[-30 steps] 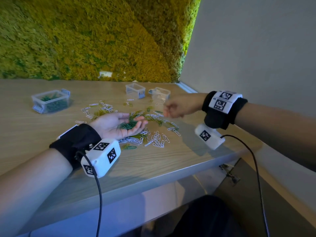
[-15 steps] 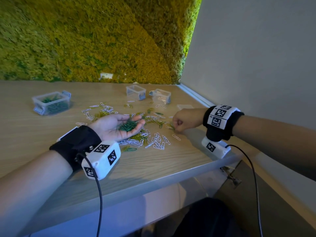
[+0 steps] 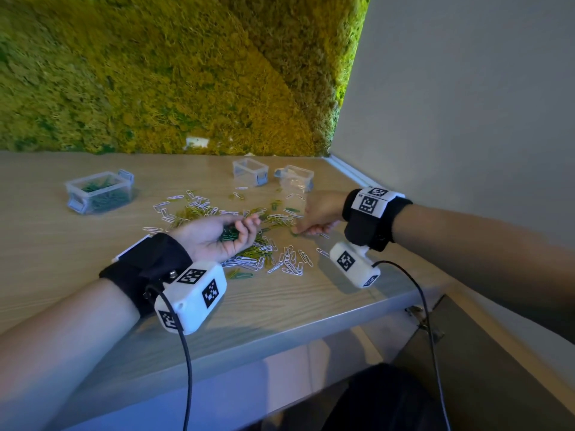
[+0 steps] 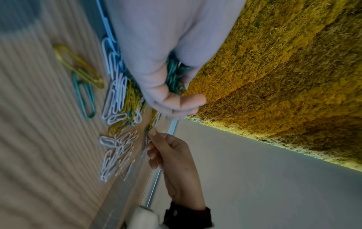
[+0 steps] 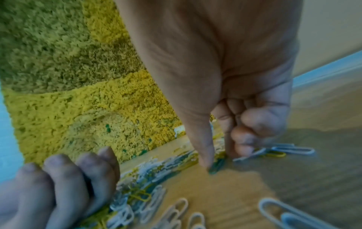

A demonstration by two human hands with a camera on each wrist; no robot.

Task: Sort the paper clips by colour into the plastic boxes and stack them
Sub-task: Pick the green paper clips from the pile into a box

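On the table (image 3: 77, 244): three plastic boxes. One box (image 3: 99, 191), left of the clip pile (image 3: 249, 241), holds green clips; two clear boxes (image 3: 250, 171) (image 3: 295, 177) sit behind the pile. My left hand (image 3: 217, 236) is palm up, fingers curled round a heap of green clips (image 3: 229, 234). My right hand (image 3: 317, 213), at the pile's right edge, pinches one green clip (image 5: 216, 166) against the table.

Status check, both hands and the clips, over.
Left hand cupping green clips. Right hand pinching a green clip on the table. Nothing in the way.
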